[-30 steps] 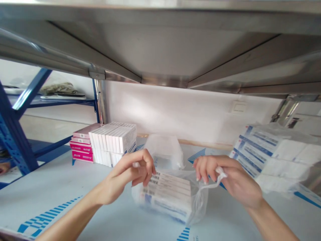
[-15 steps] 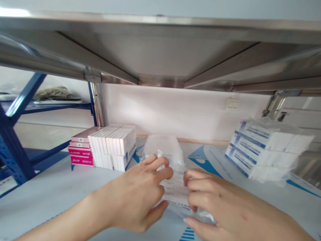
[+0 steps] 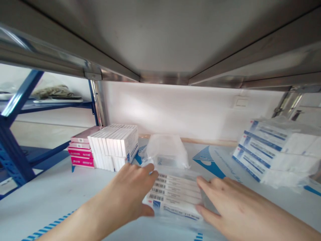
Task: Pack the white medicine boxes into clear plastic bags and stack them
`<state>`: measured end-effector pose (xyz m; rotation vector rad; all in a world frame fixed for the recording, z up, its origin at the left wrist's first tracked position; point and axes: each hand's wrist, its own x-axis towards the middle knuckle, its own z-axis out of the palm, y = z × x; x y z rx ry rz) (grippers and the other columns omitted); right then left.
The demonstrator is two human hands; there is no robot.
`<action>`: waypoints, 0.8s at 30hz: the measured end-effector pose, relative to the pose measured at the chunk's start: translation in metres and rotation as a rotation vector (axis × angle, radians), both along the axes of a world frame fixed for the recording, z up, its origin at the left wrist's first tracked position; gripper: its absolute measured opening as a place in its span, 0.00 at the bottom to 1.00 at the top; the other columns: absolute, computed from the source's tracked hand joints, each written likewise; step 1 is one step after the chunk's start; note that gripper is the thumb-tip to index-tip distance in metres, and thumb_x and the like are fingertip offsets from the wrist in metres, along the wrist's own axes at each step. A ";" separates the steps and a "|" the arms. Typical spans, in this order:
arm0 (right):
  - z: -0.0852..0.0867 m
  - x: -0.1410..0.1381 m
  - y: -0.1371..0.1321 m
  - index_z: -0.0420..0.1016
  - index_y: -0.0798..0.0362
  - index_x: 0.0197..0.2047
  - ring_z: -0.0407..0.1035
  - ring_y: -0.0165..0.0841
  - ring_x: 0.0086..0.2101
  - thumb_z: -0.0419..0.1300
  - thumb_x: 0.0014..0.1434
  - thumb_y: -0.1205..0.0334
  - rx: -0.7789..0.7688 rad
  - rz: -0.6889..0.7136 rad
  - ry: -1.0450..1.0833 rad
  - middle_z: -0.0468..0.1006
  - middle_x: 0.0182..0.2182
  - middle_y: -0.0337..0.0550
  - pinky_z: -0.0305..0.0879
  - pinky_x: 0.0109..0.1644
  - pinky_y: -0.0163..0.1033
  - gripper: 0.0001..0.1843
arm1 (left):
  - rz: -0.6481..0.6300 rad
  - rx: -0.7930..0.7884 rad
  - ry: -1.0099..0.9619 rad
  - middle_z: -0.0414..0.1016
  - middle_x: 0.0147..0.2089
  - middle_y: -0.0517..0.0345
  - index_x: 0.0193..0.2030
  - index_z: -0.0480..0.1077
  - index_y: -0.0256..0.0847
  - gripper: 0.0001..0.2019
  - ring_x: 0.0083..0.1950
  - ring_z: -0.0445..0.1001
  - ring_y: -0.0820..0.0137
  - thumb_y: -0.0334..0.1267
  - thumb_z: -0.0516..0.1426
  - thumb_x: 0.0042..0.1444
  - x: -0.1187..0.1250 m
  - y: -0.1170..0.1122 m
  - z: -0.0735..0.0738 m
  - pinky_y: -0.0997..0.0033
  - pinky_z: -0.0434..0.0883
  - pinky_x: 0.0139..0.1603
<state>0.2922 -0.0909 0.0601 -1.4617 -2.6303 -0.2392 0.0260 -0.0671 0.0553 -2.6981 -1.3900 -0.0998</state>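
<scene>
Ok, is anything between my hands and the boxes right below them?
Nothing solid visible. Your left hand is at the left end of the row of boxes, your right hand at the right end. Only clear plastic shows around the row; whether it comes between is too blurred to tell.

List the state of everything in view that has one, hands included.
Left hand: open, at front boxes' left end
Right hand: open, at their right end
Front boxes: in clear plastic, barcodes up
White boxes: unbagged, stacked
Pink boxes: stacked flat, unbagged
Right-side boxes: stacked in clear plastic
Cloudy plastic bag: lying on shelf
Wall switch: position unclear
</scene>
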 end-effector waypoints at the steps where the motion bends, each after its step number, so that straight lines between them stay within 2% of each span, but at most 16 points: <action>1: -0.001 0.001 0.002 0.79 0.53 0.45 0.77 0.48 0.35 0.67 0.50 0.60 -0.053 -0.050 0.022 0.83 0.35 0.50 0.73 0.36 0.47 0.17 | 0.001 -0.032 -0.036 0.73 0.61 0.39 0.61 0.71 0.40 0.37 0.55 0.76 0.44 0.48 0.72 0.44 0.001 0.005 -0.003 0.44 0.72 0.53; 3: -0.003 0.003 0.008 0.78 0.51 0.47 0.77 0.50 0.38 0.71 0.43 0.57 -0.182 -0.111 0.071 0.82 0.37 0.50 0.74 0.36 0.48 0.26 | -0.026 -0.114 -0.112 0.69 0.65 0.38 0.66 0.66 0.40 0.44 0.62 0.71 0.43 0.53 0.71 0.42 0.002 0.015 -0.008 0.45 0.69 0.59; 6: -0.007 0.008 0.017 0.76 0.47 0.53 0.75 0.52 0.44 0.72 0.41 0.51 -0.288 -0.114 0.146 0.81 0.43 0.49 0.75 0.42 0.51 0.33 | -0.051 -0.215 -0.201 0.65 0.68 0.37 0.68 0.63 0.39 0.47 0.66 0.67 0.43 0.59 0.68 0.44 0.000 0.026 -0.011 0.46 0.67 0.62; 9: -0.023 0.014 0.025 0.72 0.44 0.59 0.73 0.52 0.50 0.72 0.42 0.51 -0.312 -0.059 0.250 0.78 0.51 0.49 0.74 0.48 0.52 0.39 | -0.051 -0.244 -0.278 0.73 0.61 0.38 0.65 0.66 0.38 0.46 0.59 0.73 0.43 0.62 0.67 0.43 -0.006 0.031 -0.014 0.48 0.70 0.56; 11: -0.040 0.016 0.028 0.66 0.45 0.64 0.70 0.54 0.54 0.72 0.42 0.54 -0.315 -0.047 0.346 0.74 0.57 0.52 0.71 0.54 0.54 0.45 | -0.059 -0.268 -0.352 0.78 0.52 0.43 0.60 0.70 0.38 0.43 0.51 0.77 0.48 0.61 0.68 0.40 -0.010 0.032 -0.020 0.54 0.72 0.49; 13: -0.060 0.015 0.028 0.61 0.45 0.68 0.67 0.54 0.58 0.72 0.43 0.56 -0.334 -0.037 0.484 0.71 0.61 0.54 0.68 0.58 0.57 0.49 | -0.067 -0.295 -0.446 0.79 0.45 0.48 0.54 0.71 0.38 0.38 0.46 0.78 0.53 0.59 0.69 0.39 -0.012 0.032 -0.029 0.59 0.72 0.45; 15: -0.079 0.013 0.026 0.54 0.45 0.71 0.66 0.53 0.59 0.71 0.45 0.58 -0.364 -0.008 0.649 0.69 0.62 0.55 0.66 0.60 0.58 0.52 | -0.082 -0.343 -0.543 0.79 0.44 0.51 0.53 0.71 0.39 0.35 0.44 0.78 0.57 0.56 0.69 0.41 -0.015 0.031 -0.039 0.61 0.72 0.45; 17: -0.090 0.011 0.023 0.47 0.44 0.73 0.65 0.52 0.60 0.72 0.45 0.58 -0.402 0.021 0.774 0.68 0.63 0.56 0.65 0.61 0.59 0.57 | -0.096 -0.394 -0.611 0.79 0.45 0.52 0.56 0.69 0.40 0.36 0.44 0.77 0.59 0.55 0.69 0.42 -0.017 0.029 -0.047 0.61 0.73 0.45; 18: -0.091 0.012 0.021 0.45 0.44 0.74 0.65 0.52 0.61 0.73 0.45 0.57 -0.424 0.030 0.806 0.67 0.64 0.56 0.64 0.61 0.59 0.60 | -0.097 -0.411 -0.628 0.79 0.46 0.51 0.59 0.68 0.40 0.38 0.44 0.77 0.59 0.54 0.69 0.42 -0.019 0.027 -0.049 0.61 0.73 0.46; 20: -0.083 0.015 0.020 0.46 0.45 0.74 0.63 0.53 0.62 0.75 0.43 0.55 -0.481 0.029 0.812 0.65 0.65 0.58 0.61 0.64 0.60 0.61 | -0.081 -0.402 -0.629 0.79 0.50 0.49 0.64 0.65 0.41 0.42 0.46 0.77 0.58 0.54 0.69 0.43 -0.023 0.023 -0.049 0.58 0.74 0.48; 24: -0.048 0.018 0.022 0.58 0.47 0.70 0.60 0.52 0.64 0.74 0.44 0.49 -0.482 -0.046 0.713 0.64 0.66 0.55 0.55 0.67 0.60 0.53 | -0.044 -0.248 -0.581 0.74 0.61 0.44 0.67 0.64 0.43 0.43 0.58 0.74 0.50 0.56 0.68 0.45 -0.029 0.017 -0.039 0.48 0.69 0.59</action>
